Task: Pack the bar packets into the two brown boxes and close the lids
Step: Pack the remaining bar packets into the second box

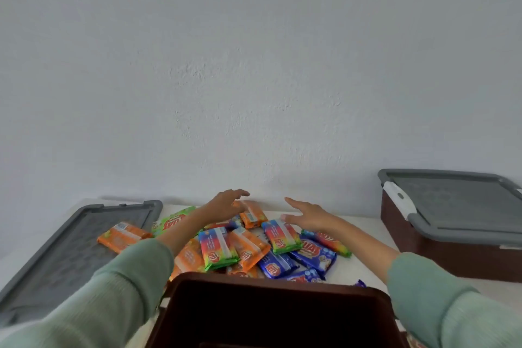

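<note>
- While the bar packets [254,248] lie in a loose heap on the white table [364,234], both hands reach out over the far side of the pile, one at each flank, which I judge to be the start of gathering packets toward the person.
- The left hand [226,205] hovers above an orange packet [252,215] at the far edge; its fingers [240,193] are spread and relaxed, holding nothing.
- The right hand [309,216] is just beyond a rainbow-striped packet [282,236], fingers [291,202] extended and released, also holding nothing.
- Directly near the person, the open brown box [271,291] stands with its dark mouth facing up, just beside the near edge of the heap; placed so, packets can be drawn straight back into it. Its floor is too dark to tell what it holds.
- Its grey lid [70,248] lies flat on the left, out of the way of the box mouth, with one stray orange packet [123,236] resting on its right edge.
- The second brown box [440,257] sits at the right, well apart from the pile, with a grey lid [457,200] on top and a white latch [399,200] on its left side.
- Judging by how many packets remain on the table, the packing is at an early stage.
</note>
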Demonstrator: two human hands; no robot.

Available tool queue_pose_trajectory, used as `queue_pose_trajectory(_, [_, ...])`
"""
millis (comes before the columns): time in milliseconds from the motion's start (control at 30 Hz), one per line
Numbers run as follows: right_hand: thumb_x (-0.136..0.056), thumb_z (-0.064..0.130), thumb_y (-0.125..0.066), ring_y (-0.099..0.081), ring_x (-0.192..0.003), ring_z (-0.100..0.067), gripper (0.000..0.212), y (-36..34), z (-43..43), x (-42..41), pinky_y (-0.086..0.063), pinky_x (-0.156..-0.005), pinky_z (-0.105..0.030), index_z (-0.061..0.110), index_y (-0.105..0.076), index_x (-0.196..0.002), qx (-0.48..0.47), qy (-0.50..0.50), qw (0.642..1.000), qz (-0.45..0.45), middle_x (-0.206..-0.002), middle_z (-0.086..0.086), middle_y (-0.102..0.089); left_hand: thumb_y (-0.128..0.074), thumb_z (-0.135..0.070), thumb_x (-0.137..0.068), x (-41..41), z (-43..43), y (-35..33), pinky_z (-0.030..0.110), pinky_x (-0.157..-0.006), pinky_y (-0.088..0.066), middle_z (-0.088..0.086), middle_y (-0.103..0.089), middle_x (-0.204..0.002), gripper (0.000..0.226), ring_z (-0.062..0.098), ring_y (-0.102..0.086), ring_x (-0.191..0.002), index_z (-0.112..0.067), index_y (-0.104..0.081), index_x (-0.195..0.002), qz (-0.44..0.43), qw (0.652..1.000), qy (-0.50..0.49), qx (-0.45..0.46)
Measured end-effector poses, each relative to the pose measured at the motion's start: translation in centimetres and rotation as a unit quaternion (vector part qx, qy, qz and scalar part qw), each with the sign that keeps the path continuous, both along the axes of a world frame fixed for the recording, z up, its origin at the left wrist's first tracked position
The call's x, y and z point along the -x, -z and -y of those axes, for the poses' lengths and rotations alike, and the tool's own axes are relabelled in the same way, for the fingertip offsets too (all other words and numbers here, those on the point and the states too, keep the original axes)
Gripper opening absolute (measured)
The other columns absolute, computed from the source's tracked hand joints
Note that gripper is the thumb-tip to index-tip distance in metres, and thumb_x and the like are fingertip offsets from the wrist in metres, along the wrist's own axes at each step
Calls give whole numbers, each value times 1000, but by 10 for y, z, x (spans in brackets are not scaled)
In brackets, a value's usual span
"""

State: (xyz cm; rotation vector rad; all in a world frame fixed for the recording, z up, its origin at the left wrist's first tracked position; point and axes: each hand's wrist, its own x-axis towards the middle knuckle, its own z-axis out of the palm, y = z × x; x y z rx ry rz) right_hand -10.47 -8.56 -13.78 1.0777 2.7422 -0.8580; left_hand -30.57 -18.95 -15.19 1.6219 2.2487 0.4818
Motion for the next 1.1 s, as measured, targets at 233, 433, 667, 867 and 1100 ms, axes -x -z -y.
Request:
queue_pose_trajectory(233, [-95,51,-35,0,-145,-32,67,53,-3,26,-11,-117,-44,29,-1,-149,-22,-75,990,113,-157,-16,5,-15,-72,-82,9,-53,54,37,-117,-2,7,-15,-156,81,21,-6,-145,-23,-17,-147,-111,982,113,100])
queue_pose_trajectory(433, [-99,44,-24,-4,-145,-33,59,55,-5,27,-12,-118,-43,31,6,-148,-16,-87,986,145,-156,-12,18,19,-80,-57,15,-47,72,46,-116,-13,3,-20,-152,112,23,-10,-142,-27,-32,-141,-143,972,171,68])
queue_pose_trajectory(667, [-91,42,-48,-50,-114,-29,64,37,6,22,-41,-86,-33,24,-22,-147,-48,-78,988,126,-138,-20,-43,-45,-38,-94,9,-51,63,41,-100,-38,7,-47,-116,38,18,-43,-107,-5,-64,-100,-31,992,117,-23])
queue_pose_trajectory(867, [-85,21,-62,-45,-124,-27,71,28,-1,25,-41,-96,-34,25,-26,-146,-32,-69,991,113,-141,-10,-42,-63,-44,-81,2,-63,67,40,-95,-43,11,-34,-135,60,30,-39,-122,-13,-43,-129,-51,995,-82,-34])
queue_pose_trajectory(1100, [-86,20,-62,-48,-122,-26,67,32,-2,30,-40,-93,-30,25,-29,-145,-61,-58,989,117,-139,-11,-46,-66,-23,-81,-1,-71,55,45,-110,-27,24,-3,-150,98,41,-17,-137,-10,5,-147,-39,987,-68,140])
